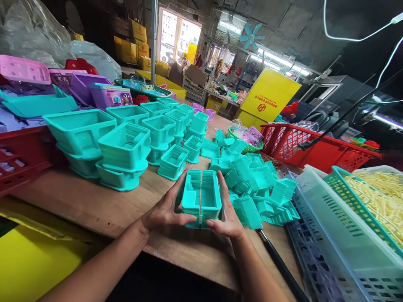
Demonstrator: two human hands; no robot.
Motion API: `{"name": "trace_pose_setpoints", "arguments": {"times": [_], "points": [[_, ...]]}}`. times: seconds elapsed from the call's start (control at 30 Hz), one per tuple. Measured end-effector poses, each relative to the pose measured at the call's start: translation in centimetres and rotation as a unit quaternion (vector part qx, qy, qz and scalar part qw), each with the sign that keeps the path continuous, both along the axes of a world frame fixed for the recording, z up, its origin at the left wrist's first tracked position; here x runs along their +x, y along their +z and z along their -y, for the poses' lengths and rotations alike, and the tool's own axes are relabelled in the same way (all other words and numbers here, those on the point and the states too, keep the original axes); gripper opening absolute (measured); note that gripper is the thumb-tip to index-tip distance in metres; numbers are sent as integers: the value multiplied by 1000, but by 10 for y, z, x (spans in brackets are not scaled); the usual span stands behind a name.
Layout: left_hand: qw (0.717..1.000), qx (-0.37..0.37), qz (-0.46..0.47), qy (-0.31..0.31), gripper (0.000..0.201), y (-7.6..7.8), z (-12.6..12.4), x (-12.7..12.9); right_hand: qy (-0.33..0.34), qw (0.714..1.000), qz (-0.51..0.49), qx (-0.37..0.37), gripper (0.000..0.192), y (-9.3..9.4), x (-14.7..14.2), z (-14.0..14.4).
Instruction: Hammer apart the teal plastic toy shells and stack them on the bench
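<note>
Two teal plastic half-shells (pixel 201 196) are pressed together into one open box near the front edge of the wooden table (pixel 94 205). My left hand (pixel 165 209) grips the left half, and my right hand (pixel 225 212) grips the right half. A narrow seam runs down the middle between the halves. Just right of my hands lies a heap of loose teal parts (pixel 258 188). Stacks of joined teal boxes (pixel 126 149) stand in rows to the left and behind.
A red crate (pixel 19 155) with purple, pink and teal parts sits at the far left. A red basket (pixel 311 147) and a small green basket (pixel 248 147) stand behind the heap. White and teal baskets (pixel 346 226) with pale yellow sticks fill the right. A dark rod (pixel 280 264) lies by my right forearm.
</note>
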State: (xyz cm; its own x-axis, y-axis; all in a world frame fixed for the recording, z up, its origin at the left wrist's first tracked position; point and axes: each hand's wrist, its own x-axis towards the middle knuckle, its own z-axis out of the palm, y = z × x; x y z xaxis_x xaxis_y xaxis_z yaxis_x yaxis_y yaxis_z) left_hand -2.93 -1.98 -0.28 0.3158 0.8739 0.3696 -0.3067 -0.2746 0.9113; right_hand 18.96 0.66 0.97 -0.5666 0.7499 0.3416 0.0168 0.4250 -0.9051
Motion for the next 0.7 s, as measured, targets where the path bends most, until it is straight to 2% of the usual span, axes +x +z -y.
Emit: {"name": "trace_pose_setpoints", "arguments": {"times": [0.37, 0.6, 0.7], "points": [[995, -67, 58, -41, 106, 5, 3, 4, -18, 999, -31, -20, 117, 6, -6, 5], [994, -90, 59, -34, 111, 5, 7, 7, 1, 993, -97, -72, 112, 9, -9, 6], [994, -95, 52, -29, 113, 2, 6, 7, 2, 995, -76, -66, 110, 9, -8, 6]]}}
